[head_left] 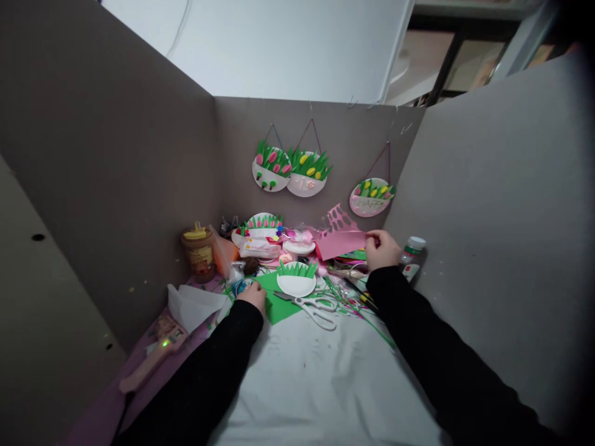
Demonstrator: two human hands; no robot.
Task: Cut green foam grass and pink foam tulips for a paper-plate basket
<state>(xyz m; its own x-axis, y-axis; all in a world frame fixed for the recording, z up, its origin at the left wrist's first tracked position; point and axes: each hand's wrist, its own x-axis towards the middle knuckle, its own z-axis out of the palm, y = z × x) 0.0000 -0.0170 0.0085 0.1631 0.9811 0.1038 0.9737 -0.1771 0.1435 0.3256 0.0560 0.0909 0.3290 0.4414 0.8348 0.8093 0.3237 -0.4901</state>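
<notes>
Right hand [382, 249] pinches the edge of a pink foam sheet with cut-out holes [338, 238], fingers closed on it, the sheet stretching away to the left of the grip. Just right of that hand stands a small white glue bottle [411, 254]. Left hand [253, 296] rests knuckles-up on a green paper sheet [279, 303]; whether it grips anything, I cannot tell. Just right of it lie white-handled scissors [316, 308] and a white paper plate with green grass trim [296, 280].
</notes>
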